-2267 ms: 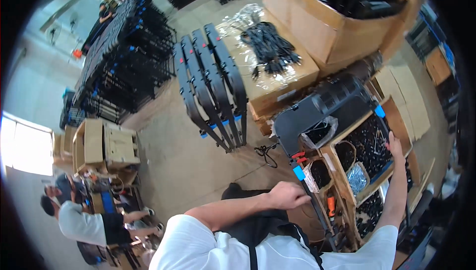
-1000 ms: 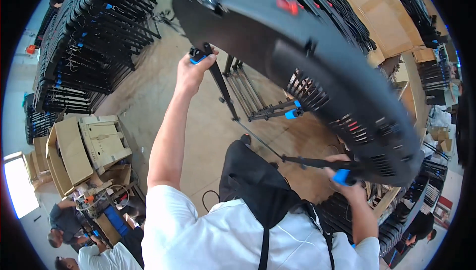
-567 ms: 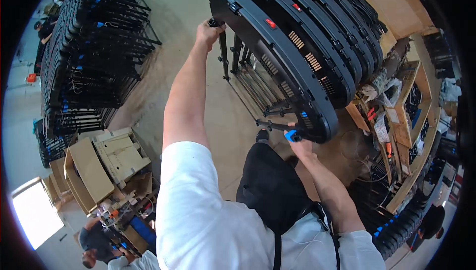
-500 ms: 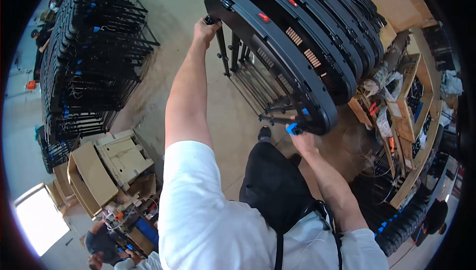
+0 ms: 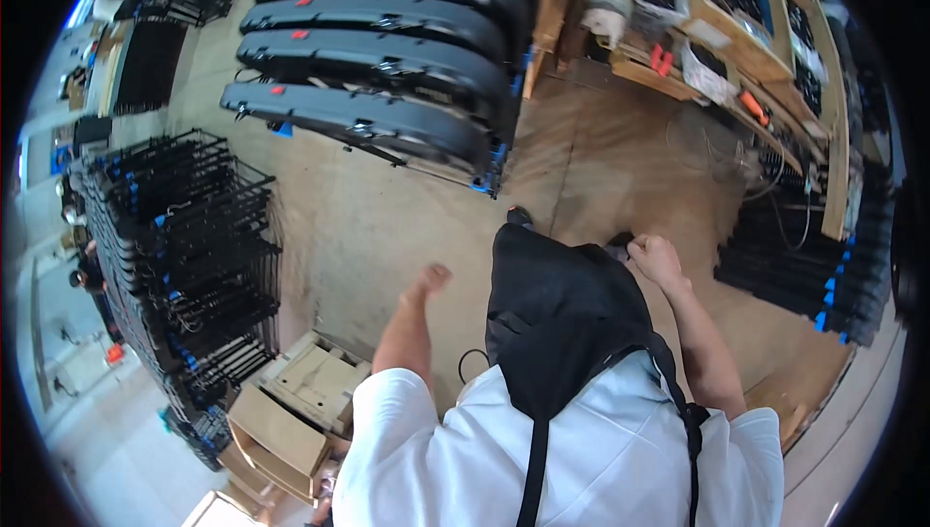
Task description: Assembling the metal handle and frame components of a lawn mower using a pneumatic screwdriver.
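My left hand (image 5: pixel 435 279) hangs over the brown floor to the left of my black apron (image 5: pixel 567 294). It is smeared by motion, so its fingers cannot be made out well, and I see nothing in it. My right hand (image 5: pixel 656 258) is curled into a fist at the apron's right side, with nothing visible in it. Ahead and to the left stands a row of long black units (image 5: pixel 363 120) with rounded ends, red switches and blue bits at their lower corners. Both hands are well apart from the nearest unit.
Black metal frames (image 5: pixel 184 246) stand stacked at the left, with cardboard boxes (image 5: pixel 281 435) nearer me. Wooden bins (image 5: pixel 746 38) of small parts and a bench with red-handled pliers (image 5: pixel 662 60) fill the far right. More black frames (image 5: pixel 790 256) lie at the right.
Both hands have let go of the nearest black unit and dropped back toward my body. The view has turned to the right, so the row of units now appears farther left.
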`<state>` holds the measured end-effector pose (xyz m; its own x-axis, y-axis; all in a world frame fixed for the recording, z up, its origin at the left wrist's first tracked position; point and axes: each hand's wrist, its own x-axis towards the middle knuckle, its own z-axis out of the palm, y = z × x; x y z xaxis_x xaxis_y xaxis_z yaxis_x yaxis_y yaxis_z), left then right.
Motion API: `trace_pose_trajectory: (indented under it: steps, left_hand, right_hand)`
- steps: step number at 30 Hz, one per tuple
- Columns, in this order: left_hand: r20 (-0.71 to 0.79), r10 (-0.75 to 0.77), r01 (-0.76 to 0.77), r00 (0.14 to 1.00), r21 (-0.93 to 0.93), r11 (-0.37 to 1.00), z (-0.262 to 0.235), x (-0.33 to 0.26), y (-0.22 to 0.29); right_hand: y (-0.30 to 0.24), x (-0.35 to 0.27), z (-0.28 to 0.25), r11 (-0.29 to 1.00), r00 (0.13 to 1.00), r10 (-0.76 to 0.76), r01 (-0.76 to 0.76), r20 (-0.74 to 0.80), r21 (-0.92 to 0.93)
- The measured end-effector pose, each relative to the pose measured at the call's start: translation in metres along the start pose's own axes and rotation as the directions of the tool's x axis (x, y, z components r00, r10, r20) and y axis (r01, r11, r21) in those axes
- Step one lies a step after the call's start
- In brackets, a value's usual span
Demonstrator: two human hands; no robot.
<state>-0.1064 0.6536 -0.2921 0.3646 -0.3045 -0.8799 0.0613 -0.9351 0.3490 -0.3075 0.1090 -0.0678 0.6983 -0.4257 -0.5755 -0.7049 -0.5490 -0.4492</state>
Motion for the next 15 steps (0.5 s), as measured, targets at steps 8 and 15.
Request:
trace_pose_trajectory:
  steps: [8,15]
  left_hand:
    - [0.026,-0.163,0.163,0.986,0.009,0.987,0.093,-0.058,0.157]
    - [-0.209,-0.112,0.074,0.971,-0.181,0.981,0.153,-0.09,0.358]
  right_hand:
    - [0.203,-0.077,0.002,0.86,0.923,0.35,-0.385,0.161,0.335]
    - [0.402,-0.178,-0.161,0.818,0.795,0.409,-0.102,-0.448,0.566]
